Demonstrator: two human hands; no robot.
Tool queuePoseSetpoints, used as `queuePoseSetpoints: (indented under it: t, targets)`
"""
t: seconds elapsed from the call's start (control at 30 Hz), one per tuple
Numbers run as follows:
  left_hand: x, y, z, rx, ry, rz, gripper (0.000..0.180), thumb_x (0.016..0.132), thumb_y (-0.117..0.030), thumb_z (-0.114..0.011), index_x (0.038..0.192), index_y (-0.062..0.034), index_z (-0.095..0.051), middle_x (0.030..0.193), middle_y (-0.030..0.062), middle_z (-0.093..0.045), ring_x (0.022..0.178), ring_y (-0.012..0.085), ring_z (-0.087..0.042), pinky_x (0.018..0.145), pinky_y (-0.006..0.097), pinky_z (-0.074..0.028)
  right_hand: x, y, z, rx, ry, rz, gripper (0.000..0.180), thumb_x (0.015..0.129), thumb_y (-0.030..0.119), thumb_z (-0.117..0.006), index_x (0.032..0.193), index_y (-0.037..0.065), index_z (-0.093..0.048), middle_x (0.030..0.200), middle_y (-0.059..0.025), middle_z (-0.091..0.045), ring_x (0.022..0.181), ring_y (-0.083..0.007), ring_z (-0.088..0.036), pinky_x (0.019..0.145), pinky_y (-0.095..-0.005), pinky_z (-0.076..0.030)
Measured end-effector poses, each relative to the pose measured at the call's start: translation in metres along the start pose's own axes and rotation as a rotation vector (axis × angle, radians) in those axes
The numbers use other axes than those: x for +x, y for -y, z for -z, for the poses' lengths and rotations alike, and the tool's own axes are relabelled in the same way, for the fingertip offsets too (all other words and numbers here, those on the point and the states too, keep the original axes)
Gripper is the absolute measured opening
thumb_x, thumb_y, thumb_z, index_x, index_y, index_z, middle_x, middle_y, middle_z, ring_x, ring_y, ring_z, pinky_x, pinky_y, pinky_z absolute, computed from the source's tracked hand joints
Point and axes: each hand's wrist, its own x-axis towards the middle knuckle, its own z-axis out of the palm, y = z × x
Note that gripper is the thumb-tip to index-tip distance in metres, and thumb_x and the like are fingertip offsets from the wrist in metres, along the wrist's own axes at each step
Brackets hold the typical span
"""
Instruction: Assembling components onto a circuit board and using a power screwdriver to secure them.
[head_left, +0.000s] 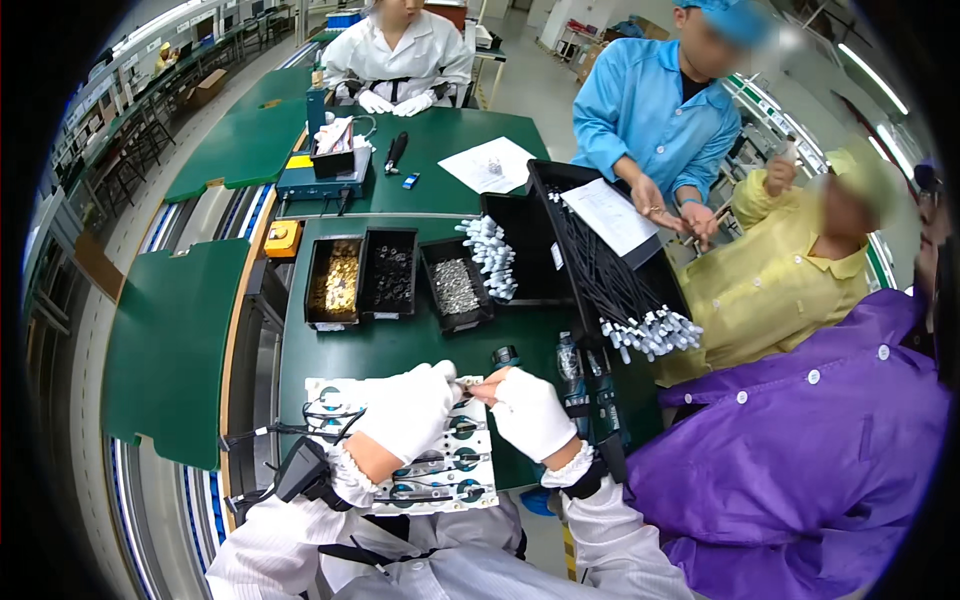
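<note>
Both of my hands wear white gloves and meet over the far edge of a white panel [484, 442]. Round blue-green parts and black cables lie in rows on that panel. My left hand [412, 410] is closed, its fingertips brought together near the panel's top right corner. Facing it, my right hand [532, 412] pinches with bare fingertips at the same spot. A small dark thing seems to be between the fingers; it is too small to name. Just beyond my right hand stands a small dark round container [506, 357].
Black bins hold brass-coloured pieces [338, 280], black rings [388, 278] and silver pieces [456, 288]. Behind my right hand, a large black tray [560, 240] holds white-tipped black cables [650, 332]. Electric screwdrivers [604, 400] lie at the right. Several people stand or sit around the green table [450, 130].
</note>
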Motion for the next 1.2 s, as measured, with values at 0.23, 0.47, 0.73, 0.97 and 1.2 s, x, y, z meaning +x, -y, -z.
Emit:
queuePoseSetpoints:
  t: [0.23,0.47,0.73,0.97,1.2]
  targets:
    - [-0.022,0.017,0.072,0.007,-0.027,0.324,0.011,0.093,-0.013,-0.068,0.1,-0.0074,-0.074,0.08,0.0203,-0.071,0.076,0.038,-0.071,0.069,0.043,-0.057,-0.003,0.0,0.0,-0.155,0.03,0.057,0.02,0.088,0.004,-0.067,0.105,0.007,-0.078,0.094,-0.0106,-0.068,0.085,-0.0285,-0.069,0.074,-0.037,-0.057]
    - [-0.097,0.103,0.142,0.202,-0.095,0.483,0.028,0.092,-0.02,-0.073,0.076,0.0025,-0.065,0.063,0.0215,-0.057,0.053,0.0355,-0.055,0.054,0.042,-0.044,0.007,-0.006,0.004,0.132,0.032,-0.045,0.01,0.088,0.006,-0.07,0.095,0.003,-0.076,0.088,-0.0125,-0.069,0.081,-0.0315,-0.07,0.073,-0.037,-0.056]
    - [-0.098,0.119,0.116,0.213,-0.159,0.191,0.012,0.085,-0.011,-0.075,0.095,-0.0066,-0.071,0.092,0.0117,-0.066,0.089,0.0344,-0.064,0.078,0.043,-0.053,0.009,-0.007,0.011,0.075,0.026,-0.022,0.014,0.082,0.003,-0.077,0.095,0.005,-0.079,0.088,-0.0128,-0.073,0.081,-0.0293,-0.071,0.073,-0.0354,-0.056]
    - [-0.017,0.0,0.037,0.065,0.01,-0.123,0.018,0.091,-0.028,-0.069,0.089,-0.0101,-0.065,0.093,0.0087,-0.066,0.088,0.029,-0.066,0.076,0.041,-0.053,0.007,-0.007,0.008,0.078,0.04,-0.019,0.016,0.082,0.0,-0.076,0.098,0.004,-0.079,0.091,-0.0116,-0.071,0.078,-0.0263,-0.069,0.07,-0.033,-0.055]
    - [-0.004,0.008,-0.016,0.053,0.014,-0.073,0.019,0.095,-0.024,-0.062,0.089,-0.0062,-0.065,0.09,0.0123,-0.063,0.086,0.0298,-0.066,0.072,0.042,-0.054,-0.051,0.008,0.003,-0.398,0.022,-0.535,0.034,0.094,0.03,-0.072,0.118,0.006,-0.072,0.095,-0.0157,-0.069,0.085,-0.0326,-0.07,0.074,-0.0408,-0.057]
